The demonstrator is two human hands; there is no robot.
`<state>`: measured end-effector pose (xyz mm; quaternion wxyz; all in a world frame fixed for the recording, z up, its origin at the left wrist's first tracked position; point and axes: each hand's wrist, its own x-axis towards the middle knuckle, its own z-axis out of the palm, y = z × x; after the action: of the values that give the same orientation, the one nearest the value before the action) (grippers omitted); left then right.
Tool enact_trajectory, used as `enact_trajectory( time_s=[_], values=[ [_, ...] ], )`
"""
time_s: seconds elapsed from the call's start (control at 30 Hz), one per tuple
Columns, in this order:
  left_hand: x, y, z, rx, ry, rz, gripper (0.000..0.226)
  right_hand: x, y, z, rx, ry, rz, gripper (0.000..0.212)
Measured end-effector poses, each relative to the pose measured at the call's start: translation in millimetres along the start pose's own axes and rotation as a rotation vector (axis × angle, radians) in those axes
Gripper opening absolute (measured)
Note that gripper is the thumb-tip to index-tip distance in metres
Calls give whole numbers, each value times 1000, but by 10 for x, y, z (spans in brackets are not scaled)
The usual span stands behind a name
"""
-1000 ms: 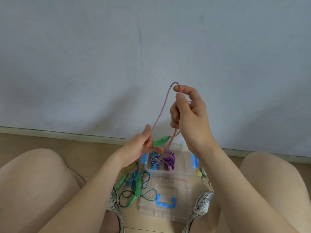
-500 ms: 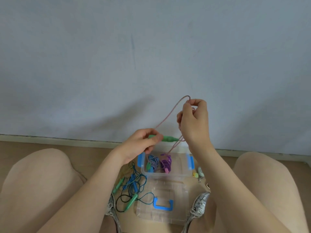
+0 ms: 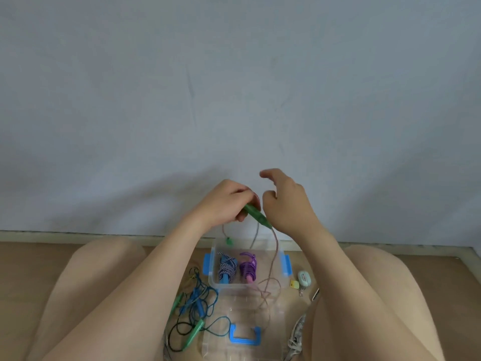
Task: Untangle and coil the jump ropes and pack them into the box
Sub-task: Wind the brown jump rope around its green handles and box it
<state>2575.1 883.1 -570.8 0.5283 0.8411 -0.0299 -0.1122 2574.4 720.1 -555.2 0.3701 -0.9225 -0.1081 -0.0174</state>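
My left hand (image 3: pixel 226 201) grips the green handle (image 3: pixel 256 215) of a jump rope above the clear box (image 3: pixel 278 259). Its pinkish cord (image 3: pixel 274 259) hangs from the handle tip down past the box onto the lid, where it lies in loose loops. A second strand ends in a small green piece (image 3: pixel 229 241) dangling over the box's far rim. My right hand (image 3: pixel 285 201) hovers just right of the handle with its fingers spread, holding nothing. Inside the box lie a blue-and-white coiled rope (image 3: pixel 227 267) and a purple coiled rope (image 3: pixel 248 268).
The clear lid (image 3: pixel 242 332) with a blue handle lies on the wooden floor in front of the box. A tangle of blue and green ropes (image 3: pixel 197 311) sits left of it. A small pale oval object (image 3: pixel 304 278) and a yellow tag lie right of the box. My knees flank everything.
My right hand let go of the raised cord loop and opened; the cord dropped onto the lid. Both hands came lower and closer together, and the green handle now tilts down to the right.
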Motion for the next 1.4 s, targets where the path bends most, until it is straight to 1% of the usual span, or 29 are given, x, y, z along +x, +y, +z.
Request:
enact_trajectory(
  time_s=[0.07, 0.1, 0.17, 0.2, 0.27, 0.3, 0.37, 0.4, 0.43, 0.47, 0.5, 0.57, 0.6, 0.63, 0.67, 0.7, 0.73, 0.77, 0.83, 0.87, 0.9, 0.93, 1.0, 1.03, 1.1, 1.17, 1.23, 1.3, 1.4],
  values=[
    [43, 103, -55, 31, -31, 9, 32, 90, -29, -11, 77, -24, -18, 43],
    [64, 146, -94, 37, -45, 13, 30, 135, -24, -11, 71, -42, -21, 37],
    [106, 208, -188, 56, -52, 18, 28, 220, -49, -47, -29, -58, -61, 24],
    [128, 225, -232, 65, -50, 19, 27, 252, -77, -84, -97, -75, -86, 25],
    [156, 216, -288, 54, -45, 14, 24, 338, -121, -154, -243, -123, -122, 37],
    [162, 184, -300, 34, -37, 7, 23, 395, -134, -180, -303, -153, -130, 38],
    [178, 66, -307, -22, -8, -12, 24, 510, -153, -194, -378, -192, -122, 31],
    [184, 9, -296, -51, 4, -29, 26, 567, -155, -178, -406, -170, -118, 25],
    [185, -41, -273, -75, 11, -51, 27, 609, -164, -147, -422, -109, -120, 20],
    [183, -76, -241, -88, 15, -71, 28, 636, -180, -116, -411, -9, -110, 15],
    [175, -92, -205, -104, 21, -86, 28, 662, -171, -77, -348, 112, -90, 12],
    [171, -91, -137, -173, 36, -98, 28, 666, -134, -23, -69, 302, -13, 13],
    [176, -91, -117, -202, 40, -101, 29, 653, -102, -13, 67, 356, 48, 16],
    [176, -82, -108, -211, 43, -102, 31, 649, -68, -9, 132, 379, 114, 19],
    [178, -85, -110, -206, 51, -103, 32, 637, -39, -27, 113, 373, 166, 22],
    [179, -88, -116, -200, 63, -106, 34, 621, -5, -58, 31, 349, 202, 26],
    [189, -96, -127, -195, 80, -111, 35, 595, 26, -91, -99, 302, 232, 28],
    [204, -107, -140, -191, 101, -115, 36, 556, 51, -121, -238, 223, 261, 26],
    [225, -120, -148, -184, 145, -121, 30, 475, 90, -126, -437, 6, 313, 15],
    [231, -121, -144, -181, 159, -127, 26, 442, 97, -101, -464, -100, 332, 10],
    [237, -118, -135, -177, 162, -133, 24, 412, 99, -69, -436, -169, 326, 9],
    [241, -108, -123, -176, 154, -138, 24, 403, 94, -34, -363, -201, 276, 12],
    [226, -65, -88, -177, 118, -139, 24, 432, 66, 30, -150, -176, 93, 38],
    [217, -46, -74, -183, 101, -137, 24, 432, 30, 56, -55, -173, 0, 44],
    [199, -25, -66, -200, 97, -123, 25, 431, -2, 110, 81, -209, -98, 45],
    [182, -31, -76, -207, 110, -94, 26, 427, 56, 170, 104, -227, -101, 44],
    [161, -40, -93, -211, 139, -68, 27, 418, 121, 174, -16, -179, -130, 37],
    [154, -61, -118, -216, 175, -65, 28, 427, 185, 151, -74, -71, -147, 34],
    [161, -106, -166, -208, 157, -108, 26, 444, 237, 102, 67, 207, -80, 33]
  ],
)
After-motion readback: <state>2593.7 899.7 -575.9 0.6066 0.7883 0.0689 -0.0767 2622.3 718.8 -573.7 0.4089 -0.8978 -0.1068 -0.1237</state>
